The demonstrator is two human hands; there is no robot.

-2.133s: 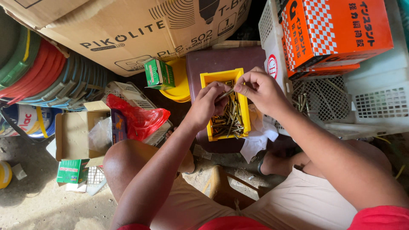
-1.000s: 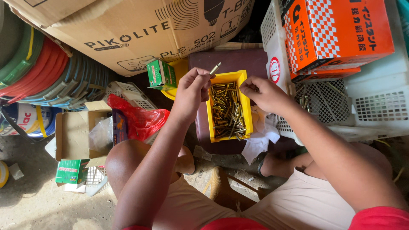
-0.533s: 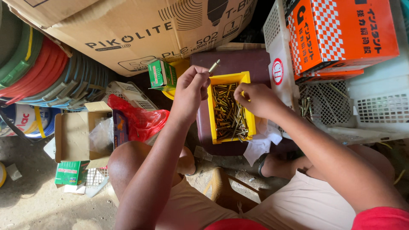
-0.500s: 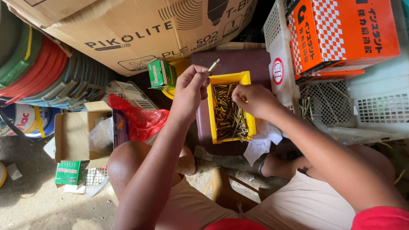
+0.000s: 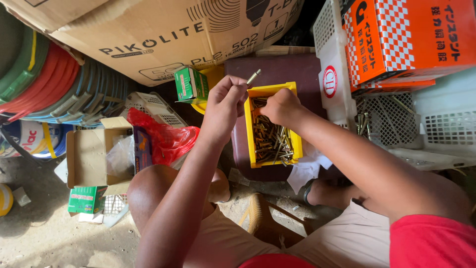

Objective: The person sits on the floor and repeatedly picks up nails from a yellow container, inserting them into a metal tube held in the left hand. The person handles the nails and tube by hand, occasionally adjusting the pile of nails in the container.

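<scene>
Here, the yellow bin (image 5: 296, 144) is a narrow rectangular plastic tray, packed w/ brass-coloured screws (image 5: 270, 141), sitting on a maroon box (image 5: 277, 67). Left hand (image 5: 224, 106) is just left of the bin's top corner, fingers pinched shut on one screw (image 5: 253, 77) that pokes up and right, above the bin's rim. Right hand (image 5: 281, 106) reaches into the bin's upper end, fingers curled down among the screws; can't tell if its grip holds any. Small green box (image 5: 191, 85) sits just left of the left hand.
</scene>
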